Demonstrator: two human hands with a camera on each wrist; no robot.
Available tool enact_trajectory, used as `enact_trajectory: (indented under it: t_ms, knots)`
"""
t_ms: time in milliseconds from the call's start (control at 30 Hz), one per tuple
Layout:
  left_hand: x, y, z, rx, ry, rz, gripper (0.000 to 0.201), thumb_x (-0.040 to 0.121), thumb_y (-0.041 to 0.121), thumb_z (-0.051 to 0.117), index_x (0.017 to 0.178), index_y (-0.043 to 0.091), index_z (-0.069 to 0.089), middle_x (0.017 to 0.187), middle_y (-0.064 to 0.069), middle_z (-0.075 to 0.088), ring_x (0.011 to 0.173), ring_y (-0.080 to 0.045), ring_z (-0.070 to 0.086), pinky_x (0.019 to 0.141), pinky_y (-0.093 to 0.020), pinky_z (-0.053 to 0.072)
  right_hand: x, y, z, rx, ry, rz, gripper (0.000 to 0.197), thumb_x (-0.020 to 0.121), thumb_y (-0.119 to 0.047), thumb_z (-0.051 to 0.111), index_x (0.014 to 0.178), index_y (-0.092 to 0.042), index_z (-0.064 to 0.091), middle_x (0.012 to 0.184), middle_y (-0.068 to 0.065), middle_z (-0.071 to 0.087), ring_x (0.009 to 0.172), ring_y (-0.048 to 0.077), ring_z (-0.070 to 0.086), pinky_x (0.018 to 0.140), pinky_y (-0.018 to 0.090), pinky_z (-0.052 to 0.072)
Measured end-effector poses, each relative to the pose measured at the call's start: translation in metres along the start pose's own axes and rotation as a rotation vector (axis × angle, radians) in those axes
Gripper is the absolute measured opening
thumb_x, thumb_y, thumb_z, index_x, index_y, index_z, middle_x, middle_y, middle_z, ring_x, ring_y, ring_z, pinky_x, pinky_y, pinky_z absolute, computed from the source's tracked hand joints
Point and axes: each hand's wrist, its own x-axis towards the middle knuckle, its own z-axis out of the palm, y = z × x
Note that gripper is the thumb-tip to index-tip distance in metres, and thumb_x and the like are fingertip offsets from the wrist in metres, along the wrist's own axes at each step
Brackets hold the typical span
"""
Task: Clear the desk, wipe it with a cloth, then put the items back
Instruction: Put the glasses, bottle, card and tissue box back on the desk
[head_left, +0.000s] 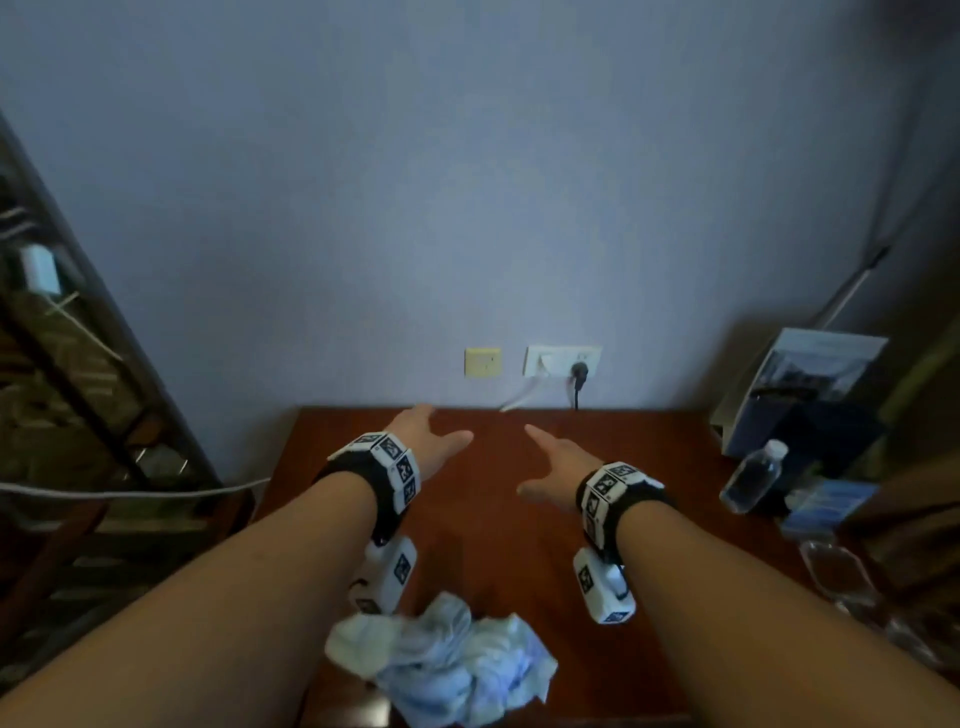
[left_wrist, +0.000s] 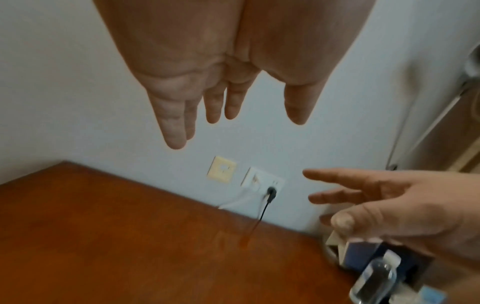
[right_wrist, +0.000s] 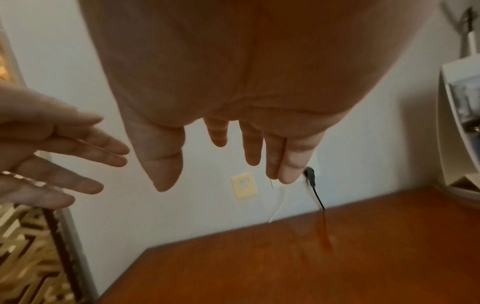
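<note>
The reddish-brown wooden desk (head_left: 498, 525) stands against a pale wall. A crumpled white and pale-blue cloth (head_left: 447, 665) lies at its near edge, between my forearms. My left hand (head_left: 431, 439) hovers over the far left of the desk with straight fingers and holds nothing. My right hand (head_left: 556, 473) hovers beside it, also with spread fingers and empty. A clear water bottle (head_left: 753, 475) stands at the right edge, and it also shows in the left wrist view as a blurred bottle (left_wrist: 374, 281). Both wrist views show empty palms above the bare desk (left_wrist: 130, 236) (right_wrist: 285, 267).
A leaflet stand (head_left: 800, 395) and a blue packet (head_left: 826, 504) sit at the back right, with clear plastic (head_left: 841, 577) nearer. Two wall sockets (head_left: 561, 361) carry a black plug and white cable. A patterned rack (head_left: 67, 364) stands left, with a white cable (head_left: 130, 493) across.
</note>
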Motion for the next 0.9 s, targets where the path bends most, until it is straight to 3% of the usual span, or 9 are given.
enact_trajectory:
  t_ms: [200,333,400,467,500,600,733,800,900]
  knots:
    - [0.015,0.059,-0.077,-0.190,0.068,0.153,0.082,0.093,0.069,0.052,0.156,0.020,0.035,0.160,-0.005,0.041,0.142,-0.030,0.045,0.116,-0.043,0.036,-0.006,-0.036,-0.081,0.071,0.202,-0.020,0.098,0.086,-0.046,0.076,0.162,-0.032,0.017,0.162,0.012,0.035,0.142,0.030,0.045,0.114,0.040,0.041]
    - [0.018,0.081,-0.117,-0.304,0.023,0.231,0.090,0.087,0.078,0.050,0.154,0.020,0.039,0.157,-0.004,0.044,0.139,-0.030,0.048,0.117,-0.046,0.035,-0.024,-0.059,-0.124,0.188,0.350,0.027,0.094,0.088,-0.048,0.073,0.163,-0.033,0.018,0.160,0.012,0.038,0.136,0.031,0.050,0.108,0.038,0.044]
    - [0.021,0.091,-0.134,-0.468,0.010,0.233,0.095,0.075,0.085,0.054,0.145,0.020,0.049,0.149,-0.005,0.052,0.129,-0.030,0.055,0.113,-0.050,0.042,-0.033,-0.069,-0.145,0.276,0.439,0.040,0.093,0.089,-0.051,0.072,0.162,-0.031,0.020,0.162,0.010,0.036,0.143,0.031,0.044,0.115,0.040,0.038]
    - [0.017,0.100,-0.147,-0.732,-0.027,0.209,0.078,0.082,0.075,0.059,0.135,0.018,0.053,0.130,-0.004,0.058,0.115,-0.028,0.058,0.108,-0.050,0.048,-0.042,-0.083,-0.161,0.401,0.516,0.042,0.097,0.084,-0.060,0.072,0.162,-0.029,0.022,0.163,0.010,0.035,0.144,0.030,0.042,0.118,0.045,0.036]
    - [0.014,0.103,-0.153,-0.852,-0.063,0.194,0.073,0.089,0.068,0.059,0.140,0.016,0.051,0.126,-0.004,0.057,0.114,-0.029,0.057,0.108,-0.049,0.048,-0.046,-0.090,-0.169,0.474,0.546,0.046,0.105,0.076,-0.067,0.072,0.161,-0.028,0.023,0.162,0.011,0.036,0.143,0.031,0.043,0.117,0.048,0.037]
    - [0.013,0.108,-0.165,-1.101,-0.143,0.215,0.076,0.095,0.062,0.057,0.153,0.015,0.042,0.152,-0.007,0.048,0.137,-0.037,0.048,0.111,-0.051,0.045,-0.052,-0.105,-0.188,0.783,0.627,0.037,0.123,0.058,-0.075,0.073,0.160,-0.028,0.024,0.161,0.010,0.037,0.140,0.032,0.046,0.111,0.052,0.044]
    - [0.010,0.108,-0.184,-1.287,-0.249,0.206,0.086,0.091,0.074,0.049,0.153,0.014,0.042,0.158,-0.009,0.041,0.142,-0.043,0.041,0.115,-0.056,0.038,-0.068,-0.129,-0.205,1.134,0.676,-0.008,0.086,0.091,-0.055,0.068,0.160,-0.023,0.029,0.162,0.007,0.035,0.141,0.034,0.044,0.110,0.049,0.046]
    - [0.007,0.112,-0.194,-1.319,-0.289,0.227,0.092,0.089,0.080,0.043,0.156,0.016,0.037,0.162,-0.010,0.036,0.145,-0.043,0.036,0.118,-0.058,0.033,-0.078,-0.133,-0.213,1.243,0.689,-0.038,0.079,0.093,-0.055,0.066,0.158,-0.025,0.034,0.162,0.011,0.035,0.141,0.037,0.044,0.111,0.050,0.045]
    - [0.002,0.126,-0.203,-1.357,-0.312,0.272,0.097,0.087,0.084,0.040,0.158,0.018,0.033,0.164,-0.011,0.032,0.147,-0.043,0.033,0.119,-0.057,0.031,-0.098,-0.133,-0.223,1.405,0.721,-0.095,0.088,0.089,-0.063,0.065,0.160,-0.024,0.030,0.163,0.014,0.033,0.143,0.040,0.042,0.111,0.051,0.045]
